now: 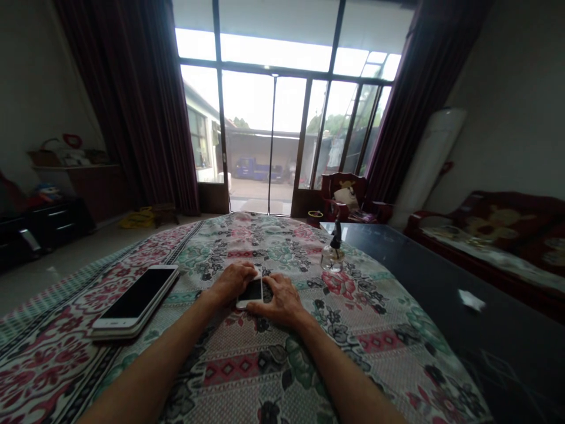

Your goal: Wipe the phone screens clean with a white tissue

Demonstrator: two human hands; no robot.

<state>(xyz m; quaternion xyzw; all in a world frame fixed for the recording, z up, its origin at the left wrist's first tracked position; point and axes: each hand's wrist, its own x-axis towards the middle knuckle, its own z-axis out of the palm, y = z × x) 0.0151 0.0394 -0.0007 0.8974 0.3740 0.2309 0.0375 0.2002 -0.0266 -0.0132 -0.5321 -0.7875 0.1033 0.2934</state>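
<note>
A white-framed smartphone with a dark screen lies on the flowered tablecloth in front of me. My right hand grips it along the right side, thumb at the near edge and fingers at the far edge. My left hand is over the phone's upper left part, its fingers bunched together. Something small and whitish shows at those fingertips, too small to tell whether it is a separate thing or the phone's end. To the left rests a larger white smartphone on top of another flat device.
A clear bottle with a black top stands on the tablecloth at right. Beyond it is a dark glossy table with a crumpled white tissue. A wooden sofa stands far right; glass doors are ahead.
</note>
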